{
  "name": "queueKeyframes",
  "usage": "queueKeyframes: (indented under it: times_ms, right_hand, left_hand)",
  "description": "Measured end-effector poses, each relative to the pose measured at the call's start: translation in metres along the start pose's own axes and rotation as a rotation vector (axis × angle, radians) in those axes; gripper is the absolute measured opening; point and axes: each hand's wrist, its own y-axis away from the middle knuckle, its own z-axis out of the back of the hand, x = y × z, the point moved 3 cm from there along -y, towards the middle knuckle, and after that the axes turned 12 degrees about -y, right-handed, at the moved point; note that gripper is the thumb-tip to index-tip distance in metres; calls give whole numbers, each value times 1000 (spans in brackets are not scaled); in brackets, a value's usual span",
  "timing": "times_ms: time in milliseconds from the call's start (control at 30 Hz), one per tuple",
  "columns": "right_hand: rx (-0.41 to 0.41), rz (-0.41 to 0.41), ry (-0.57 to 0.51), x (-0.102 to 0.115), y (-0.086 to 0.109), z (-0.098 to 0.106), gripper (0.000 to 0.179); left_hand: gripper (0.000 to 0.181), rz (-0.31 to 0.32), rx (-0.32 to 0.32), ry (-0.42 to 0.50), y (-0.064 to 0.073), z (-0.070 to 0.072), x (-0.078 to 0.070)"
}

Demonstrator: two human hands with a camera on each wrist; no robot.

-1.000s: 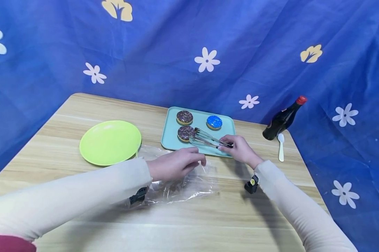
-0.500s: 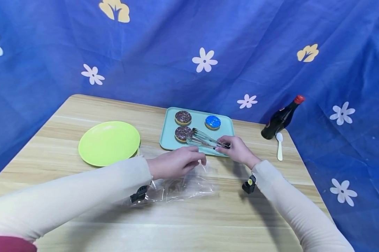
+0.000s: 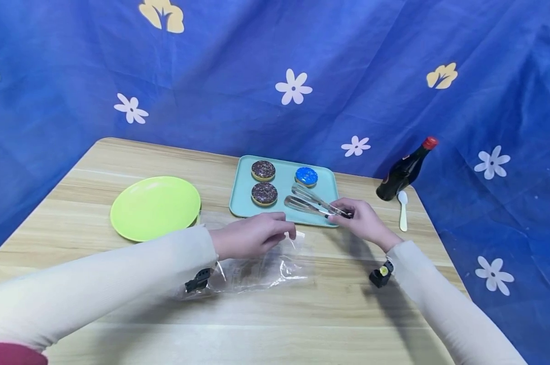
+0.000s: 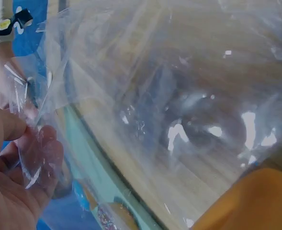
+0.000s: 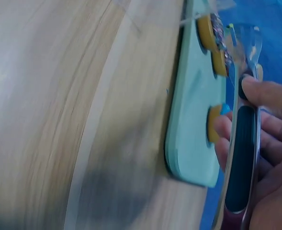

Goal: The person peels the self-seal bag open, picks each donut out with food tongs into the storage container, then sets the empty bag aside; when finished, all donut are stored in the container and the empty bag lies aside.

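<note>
My left hand (image 3: 254,235) pinches the edge of a clear plastic bag (image 4: 145,96) between thumb and fingers, just in front of the tray. My right hand (image 3: 362,218) grips metal tongs (image 3: 315,201) with dark handle grips (image 5: 244,158). Apart and holding nothing, the tongs' ends hover over the right part of a light blue-green tray (image 3: 240,202). On that tray sit two chocolate doughnuts with sprinkles, one at the back (image 3: 263,170) and one nearer (image 3: 264,193), left of the tongs. A blue-iced doughnut (image 3: 306,176) lies behind the tongs.
A lime-green plate (image 3: 155,209) stands on the left of the wooden table (image 3: 266,324). At the right back are a dark bottle (image 3: 400,175) with a red cap and a pale spoon (image 3: 403,213). Blue flowered cloth (image 3: 229,66) hangs behind. An unclear orange shape (image 4: 255,201) shows in the left wrist view.
My right hand and the tongs have moved right, away from the nearer chocolate doughnut. The tongs' ends have spread wider. My left hand stays with the bag; the head view shifts slightly.
</note>
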Motion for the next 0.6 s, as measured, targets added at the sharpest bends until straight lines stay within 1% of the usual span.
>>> queueKeyframes:
  times_ms: [100, 233, 400, 500, 600]
  right_hand:
    - [38, -10, -36, -3, 10, 13, 34]
    - [114, -40, -90, -7, 26, 32, 31]
    - [193, -40, -151, -8, 46, 52, 27]
    - [243, -44, -165, -9, 57, 59, 24]
    - [300, -42, -157, -9, 66, 59, 22]
  left_hand:
    - [21, 8, -1, 3, 1, 1, 0]
    - [22, 12, -3, 3, 0, 2, 0]
    - [22, 13, -4, 10, 0, 3, 1]
    - [22, 12, -6, 15, -1, 3, 1]
    - [23, 10, -7, 14, -1, 2, 2]
